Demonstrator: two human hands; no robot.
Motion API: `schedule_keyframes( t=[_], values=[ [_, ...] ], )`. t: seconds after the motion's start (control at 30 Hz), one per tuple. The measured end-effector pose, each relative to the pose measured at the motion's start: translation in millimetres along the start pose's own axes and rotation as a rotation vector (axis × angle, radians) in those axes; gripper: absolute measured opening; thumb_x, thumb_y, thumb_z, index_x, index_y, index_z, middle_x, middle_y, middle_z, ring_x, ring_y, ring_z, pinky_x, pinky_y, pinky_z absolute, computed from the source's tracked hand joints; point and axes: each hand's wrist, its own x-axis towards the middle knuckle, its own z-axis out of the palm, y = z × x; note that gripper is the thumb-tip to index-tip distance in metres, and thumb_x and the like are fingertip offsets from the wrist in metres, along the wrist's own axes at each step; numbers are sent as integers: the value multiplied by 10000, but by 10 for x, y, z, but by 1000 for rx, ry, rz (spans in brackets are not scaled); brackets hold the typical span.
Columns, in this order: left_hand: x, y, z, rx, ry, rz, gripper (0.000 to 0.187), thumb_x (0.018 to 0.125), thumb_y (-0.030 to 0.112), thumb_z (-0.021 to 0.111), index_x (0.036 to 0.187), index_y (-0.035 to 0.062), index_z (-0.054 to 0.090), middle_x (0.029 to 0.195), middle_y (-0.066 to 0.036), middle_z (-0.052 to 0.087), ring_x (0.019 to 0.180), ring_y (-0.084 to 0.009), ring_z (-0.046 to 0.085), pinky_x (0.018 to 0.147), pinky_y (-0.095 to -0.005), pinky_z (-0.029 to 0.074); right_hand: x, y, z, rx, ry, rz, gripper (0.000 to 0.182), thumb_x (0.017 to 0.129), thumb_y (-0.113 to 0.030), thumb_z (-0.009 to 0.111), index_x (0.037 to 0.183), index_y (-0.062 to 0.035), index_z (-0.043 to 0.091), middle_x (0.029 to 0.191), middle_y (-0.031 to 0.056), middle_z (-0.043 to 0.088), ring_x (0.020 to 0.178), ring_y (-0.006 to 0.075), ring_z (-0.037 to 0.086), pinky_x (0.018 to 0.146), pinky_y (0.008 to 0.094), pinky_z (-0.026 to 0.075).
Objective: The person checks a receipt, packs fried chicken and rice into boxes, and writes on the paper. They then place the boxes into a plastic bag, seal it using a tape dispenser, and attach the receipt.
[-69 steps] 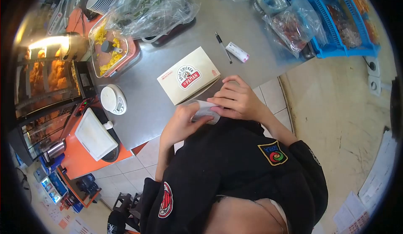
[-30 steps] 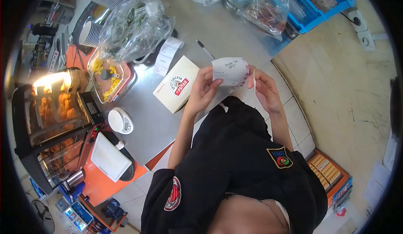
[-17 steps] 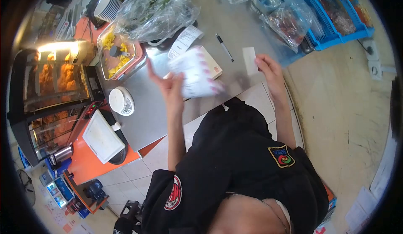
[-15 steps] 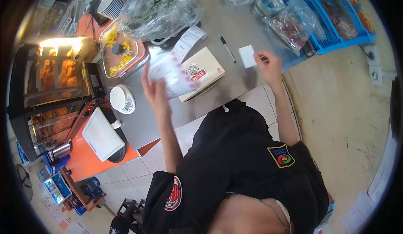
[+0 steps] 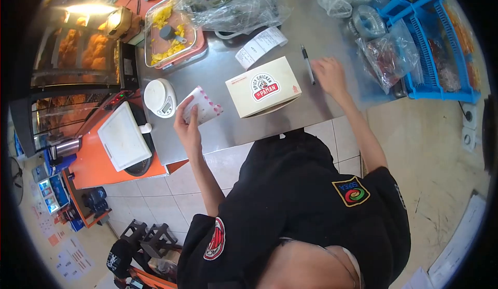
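Observation:
My left hand (image 5: 189, 128) grips a small white paper piece with pink markings (image 5: 203, 106) over the left part of the metal counter. A cream cardboard box with a red and black logo (image 5: 264, 87) lies flat to the right of that paper. Behind the box is a curled printed receipt (image 5: 261, 47). My right hand (image 5: 330, 77), slightly blurred, hovers just right of a black and white pen (image 5: 308, 64); its fingers are extended and nothing shows in them.
A kitchen scale (image 5: 160, 98) and a glass tray of yellow pieces (image 5: 174, 32) are at the left. Plastic bags with greens (image 5: 233, 4) lie behind. Blue baskets (image 5: 415, 35) stand at the back right. A lit display case (image 5: 72, 71) stands far left. A person in a cap (image 5: 119, 258) is lower left.
My left hand has moved left and down with the paper, uncovering the box. The white card by my right hand no longer shows. My right hand has opened near the pen. The view has shifted.

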Motion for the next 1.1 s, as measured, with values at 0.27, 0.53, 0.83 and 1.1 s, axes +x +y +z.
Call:
schedule_keyframes(
  t=[0.27,0.53,0.83,1.1],
  values=[
    [252,254,314,567,-190,226,325,836,29,490,1152,90,533,1056,-186,496,1046,-305,437,894,-374,368,1271,-972,737,-29,-278,-402,233,733,-64,572,949,-125,633,1015,94,580,970,295,562,776,386,456],
    [410,761,780,316,-676,333,302,797,196,621,1032,14,571,956,-159,547,916,-268,508,786,-358,412,566,-1297,-699,632,-230,-546,118,741,-47,607,858,-43,618,789,79,543,769,204,563,675,302,460],
    [172,883,1019,-25,-926,369,172,845,105,542,922,-48,543,819,-131,513,723,-247,510,651,-302,397,-360,-1257,-658,889,91,-60,257,719,-92,686,960,-9,650,856,118,630,795,184,604,679,284,469],
    [171,1014,1287,229,-1275,471,172,844,116,537,841,-56,532,729,-129,435,673,-288,472,606,-361,369,-562,-749,-752,1258,-209,158,185,743,-31,648,923,10,665,839,69,641,782,105,567,707,231,431]
  ],
)
